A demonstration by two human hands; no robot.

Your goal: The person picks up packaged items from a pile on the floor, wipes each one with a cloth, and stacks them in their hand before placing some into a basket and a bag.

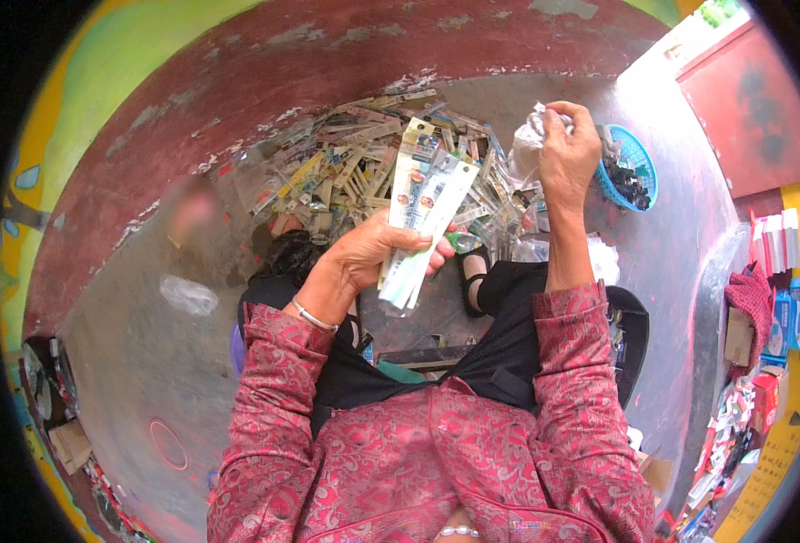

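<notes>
My left hand (368, 249) is closed around a small fanned bundle of long, flat printed packets (429, 213), pale and clear, with hanging holes at their top ends. The thumb lies across the front of the bundle. Raised to the right, my right hand (570, 158) pinches a crumpled whitish wad (528, 143); whether it is cloth or thin plastic I cannot tell. Beyond both hands, a big heap of similar long packets (345, 163) covers the floor against the wall.
A blue plastic basket (655, 172) with dark items stands right of the heap. On the floor at left lies a clear plastic bag (188, 295). Boxes (793, 317) and a red checked cloth (749, 303) are at the right edge. A low red wall (192, 81) curves behind the heap.
</notes>
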